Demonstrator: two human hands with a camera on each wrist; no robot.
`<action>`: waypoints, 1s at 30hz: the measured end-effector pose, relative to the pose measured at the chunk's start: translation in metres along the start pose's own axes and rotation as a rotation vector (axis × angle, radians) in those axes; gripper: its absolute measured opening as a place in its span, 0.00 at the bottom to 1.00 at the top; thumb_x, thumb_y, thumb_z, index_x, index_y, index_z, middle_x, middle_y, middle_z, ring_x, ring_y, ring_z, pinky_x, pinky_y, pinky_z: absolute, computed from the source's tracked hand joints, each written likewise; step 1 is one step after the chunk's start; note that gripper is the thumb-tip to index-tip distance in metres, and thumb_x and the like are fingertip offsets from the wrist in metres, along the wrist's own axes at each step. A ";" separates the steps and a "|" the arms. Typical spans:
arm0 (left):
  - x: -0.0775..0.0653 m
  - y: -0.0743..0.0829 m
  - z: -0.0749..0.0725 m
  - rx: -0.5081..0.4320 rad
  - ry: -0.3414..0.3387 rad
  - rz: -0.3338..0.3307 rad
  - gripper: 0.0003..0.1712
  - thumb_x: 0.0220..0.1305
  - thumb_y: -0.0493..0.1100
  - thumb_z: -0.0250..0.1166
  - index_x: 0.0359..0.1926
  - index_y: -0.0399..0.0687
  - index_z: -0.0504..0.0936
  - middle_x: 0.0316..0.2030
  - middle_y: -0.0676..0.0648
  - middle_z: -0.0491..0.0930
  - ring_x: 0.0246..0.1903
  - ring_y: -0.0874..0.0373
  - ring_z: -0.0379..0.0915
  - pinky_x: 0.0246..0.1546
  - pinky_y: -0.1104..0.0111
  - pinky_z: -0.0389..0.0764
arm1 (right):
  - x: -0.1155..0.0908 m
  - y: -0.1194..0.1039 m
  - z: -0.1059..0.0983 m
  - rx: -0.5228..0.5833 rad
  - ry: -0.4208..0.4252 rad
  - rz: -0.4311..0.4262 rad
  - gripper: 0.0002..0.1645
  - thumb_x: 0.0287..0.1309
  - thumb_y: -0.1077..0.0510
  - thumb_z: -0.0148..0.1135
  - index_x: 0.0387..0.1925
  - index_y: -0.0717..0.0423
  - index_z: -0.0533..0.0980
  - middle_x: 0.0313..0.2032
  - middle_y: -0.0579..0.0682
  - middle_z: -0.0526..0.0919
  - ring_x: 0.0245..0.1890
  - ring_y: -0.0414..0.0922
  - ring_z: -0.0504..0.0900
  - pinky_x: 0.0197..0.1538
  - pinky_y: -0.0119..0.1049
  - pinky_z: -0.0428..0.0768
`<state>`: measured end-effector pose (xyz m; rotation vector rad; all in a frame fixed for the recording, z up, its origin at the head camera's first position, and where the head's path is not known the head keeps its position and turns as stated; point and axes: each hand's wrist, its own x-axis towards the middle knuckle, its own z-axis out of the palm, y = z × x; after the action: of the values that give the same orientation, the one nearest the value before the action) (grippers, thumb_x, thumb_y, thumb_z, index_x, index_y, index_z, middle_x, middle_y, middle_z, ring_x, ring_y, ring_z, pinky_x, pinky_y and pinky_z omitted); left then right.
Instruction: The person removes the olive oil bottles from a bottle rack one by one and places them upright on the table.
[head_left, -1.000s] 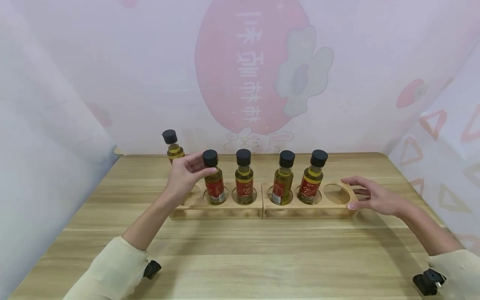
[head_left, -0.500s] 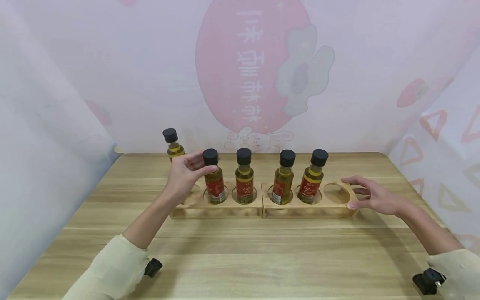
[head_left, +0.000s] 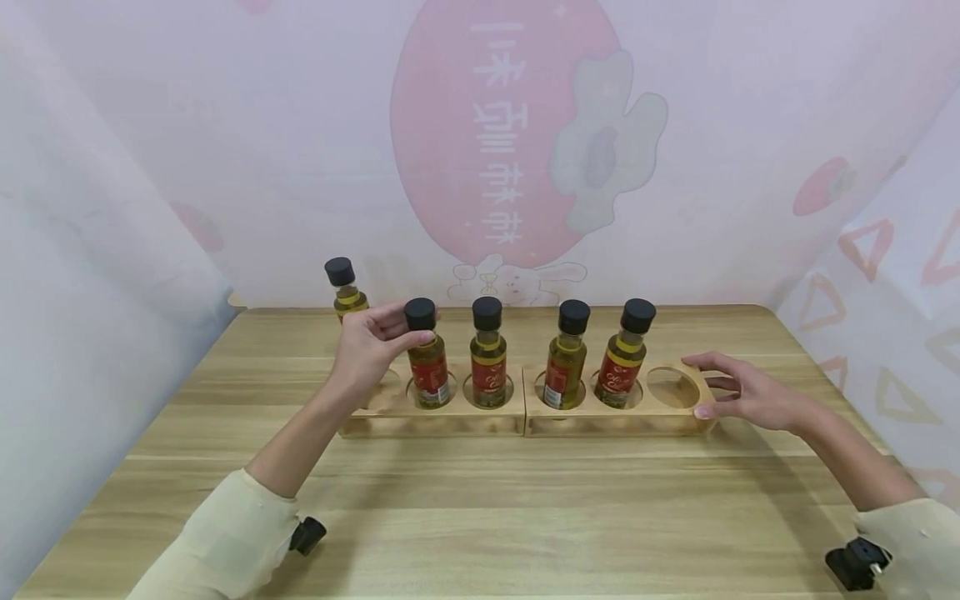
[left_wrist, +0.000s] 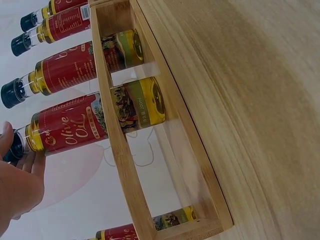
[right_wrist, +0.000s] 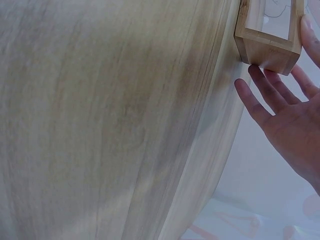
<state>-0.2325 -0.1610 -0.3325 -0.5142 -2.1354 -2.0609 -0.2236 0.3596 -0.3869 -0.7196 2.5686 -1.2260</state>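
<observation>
Pinching the end of the right rack [head_left: 592, 412], my right hand [head_left: 756, 398] has its thumb in front. My left hand [head_left: 371, 340] grips, near the cap [head_left: 419, 314], an oil bottle [head_left: 429, 371] seated in the middle hole of the left rack [head_left: 453, 413]; likely glass, I judge it stiff, slick, breakable, best held by the neck [left_wrist: 34, 138]. Another bottle [head_left: 349, 302] stands farther back, partly hidden.

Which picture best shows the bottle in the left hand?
The left wrist view: the bottle shows large there, its "Olive Oil" lettering readable, the left hand at its top. The head view shows it smaller, from above, standing in the wooden rack. The right wrist view does not show it.
</observation>
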 end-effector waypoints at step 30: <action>0.003 0.014 0.003 0.123 0.086 0.018 0.25 0.60 0.26 0.74 0.59 0.27 0.81 0.49 0.37 0.87 0.43 0.67 0.87 0.53 0.72 0.84 | 0.000 -0.002 0.000 0.011 0.004 -0.010 0.42 0.61 0.68 0.71 0.70 0.77 0.61 0.68 0.77 0.64 0.64 0.79 0.69 0.59 0.56 0.83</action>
<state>-0.2304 -0.1571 -0.3181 -0.4197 -2.1829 -1.8911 -0.2232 0.3591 -0.3854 -0.7294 2.5625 -1.2441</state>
